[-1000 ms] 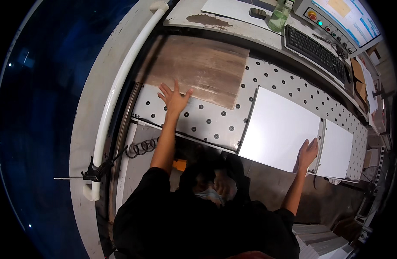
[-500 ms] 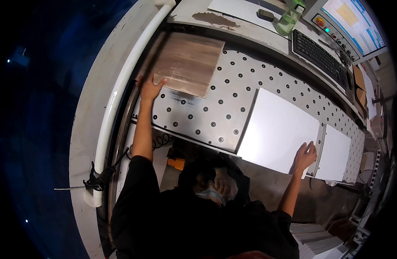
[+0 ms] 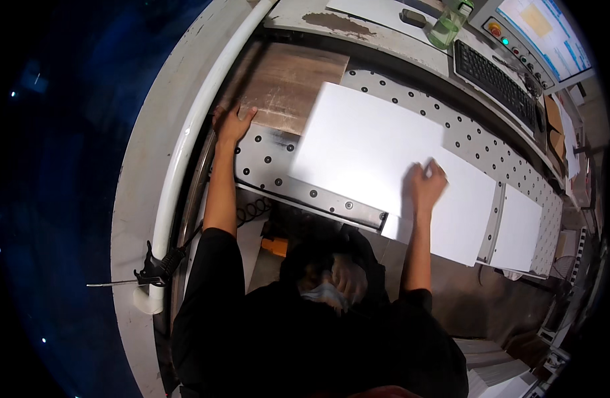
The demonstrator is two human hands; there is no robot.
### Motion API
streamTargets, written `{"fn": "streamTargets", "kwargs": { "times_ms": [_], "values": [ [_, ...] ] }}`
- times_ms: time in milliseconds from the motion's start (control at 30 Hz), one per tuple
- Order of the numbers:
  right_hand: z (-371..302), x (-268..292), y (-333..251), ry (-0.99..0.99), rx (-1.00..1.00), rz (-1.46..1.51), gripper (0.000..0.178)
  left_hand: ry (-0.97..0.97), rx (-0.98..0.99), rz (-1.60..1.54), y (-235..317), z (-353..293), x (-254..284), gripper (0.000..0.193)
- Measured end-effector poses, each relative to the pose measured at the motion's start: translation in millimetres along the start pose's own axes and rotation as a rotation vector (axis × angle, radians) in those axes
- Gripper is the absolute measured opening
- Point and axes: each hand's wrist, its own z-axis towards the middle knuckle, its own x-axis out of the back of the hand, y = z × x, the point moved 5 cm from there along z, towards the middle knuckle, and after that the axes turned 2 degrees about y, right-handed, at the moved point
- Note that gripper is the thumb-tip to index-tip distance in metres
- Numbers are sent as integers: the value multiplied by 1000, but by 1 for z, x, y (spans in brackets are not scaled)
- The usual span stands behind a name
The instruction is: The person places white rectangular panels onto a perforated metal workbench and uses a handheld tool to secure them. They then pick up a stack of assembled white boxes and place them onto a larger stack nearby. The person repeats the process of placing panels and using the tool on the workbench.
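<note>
My left hand lies flat with fingers spread on the near left corner of a brown wood-grain panel, at the far left of a perforated white table. My right hand is curled on the right edge of a large white sheet, which covers the middle of the table and is motion-blurred. That sheet overlaps a second white sheet. A third white sheet lies further right.
A white tube rail curves along the left with a black clamp on it. Beyond the table are a keyboard, a monitor and a green bottle. White sheets are stacked at the lower right.
My right hand has gone left and away from me, carrying a white sheet over the table's middle. My left hand went left to the brown panel's corner, and the panel slid farther away.
</note>
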Motion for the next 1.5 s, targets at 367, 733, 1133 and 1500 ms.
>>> {"fn": "streamTargets", "kwargs": {
  "times_ms": [367, 733, 1133, 1500],
  "values": [
    [-107, -40, -98, -548, 550, 218, 60, 76, 265, -182, -19, -113, 1, 92],
    [-130, -54, -88, -640, 657, 25, 87, -20, 315, -258, 47, -134, -22, 122],
    [-131, -55, -86, -617, 668, 50, 87, 50, 327, -265, 78, -42, -42, 110],
    [-129, -54, -87, -648, 647, 33, 87, 14, 332, -343, 24, -4, -48, 108]
  ]
}}
